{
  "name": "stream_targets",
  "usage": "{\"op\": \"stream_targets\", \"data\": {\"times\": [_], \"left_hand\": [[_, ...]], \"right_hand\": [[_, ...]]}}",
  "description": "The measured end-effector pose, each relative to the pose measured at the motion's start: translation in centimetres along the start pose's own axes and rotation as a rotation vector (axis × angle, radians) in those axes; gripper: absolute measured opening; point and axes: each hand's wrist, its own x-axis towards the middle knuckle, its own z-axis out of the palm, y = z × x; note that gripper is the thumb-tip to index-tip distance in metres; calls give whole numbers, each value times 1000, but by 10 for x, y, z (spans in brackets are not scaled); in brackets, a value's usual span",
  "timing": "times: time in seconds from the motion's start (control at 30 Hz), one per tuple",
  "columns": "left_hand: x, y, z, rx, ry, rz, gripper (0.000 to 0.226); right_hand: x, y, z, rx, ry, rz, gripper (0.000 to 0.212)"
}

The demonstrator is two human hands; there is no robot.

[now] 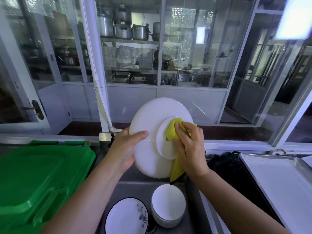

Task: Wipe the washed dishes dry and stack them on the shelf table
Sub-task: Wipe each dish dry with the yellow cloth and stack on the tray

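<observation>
I hold a large white plate (pixel 148 119) upright in front of me, its underside with the round foot facing me. My left hand (pixel 125 146) grips its left rim, thumb across the back. My right hand (pixel 190 146) grips a bunched yellow cloth (pixel 173 130) and presses it against the foot ring; a tail of the cloth hangs below the plate. Below, in the metal sink (pixel 133 184), stand a stack of white bowls (pixel 168 205) and a dark-rimmed plate with a blue flower pattern (pixel 126 217).
A green plastic bin lid (pixel 37 179) fills the left side. A metal tray (pixel 280 181) lies at the right, with a dark counter strip (pixel 229 169) beside it. Glass partitions (pixel 135 56) with shelves of pots stand behind the sink.
</observation>
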Motion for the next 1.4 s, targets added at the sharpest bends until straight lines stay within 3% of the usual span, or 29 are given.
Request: {"op": "stream_targets", "data": {"times": [0.3, 0.37, 0.43, 0.53, 0.6, 0.7, 0.77, 0.97, 1.1, 1.3, 1.4], "left_hand": [[4, 11, -6, 39, 30, 48, 35], [4, 14, -10, 65, 19, 52, 51], [3, 16, -12, 81, 6, 48, 62], [-1, 16, -3, 118, -16, 53, 45], [-5, 15, 6, 133, -25, 48, 27], [-8, 15, 11, 116, -48, 49, 21], [-9, 17, 10, 99, -61, 53, 20], [-8, 20, 7, 50, -35, 69, 31], [-5, 21, 8, 29, 15, 87, 33], [5, 16, 18, -70, 127, 97, 17], [9, 11, 26, -127, 171, 116, 14]], "right_hand": [[-11, -17, 2, 20, -55, -333, 28], [-10, -3, -3, 30, -47, -318, 27], [5, 4, -12, 43, 58, -180, 28], [42, -8, -25, 86, 123, -151, 27], [55, -21, -26, 106, 9, -280, 27], [56, -22, -24, 109, -106, -379, 29], [55, -13, -24, 143, -102, -308, 31], [33, 12, -24, 266, -15, 168, 41], [1, 14, -13, 335, 36, 415, 37], [-38, -18, 9, 421, 190, 643, 29], [-54, -41, 25, 398, 224, 574, 33]]}}
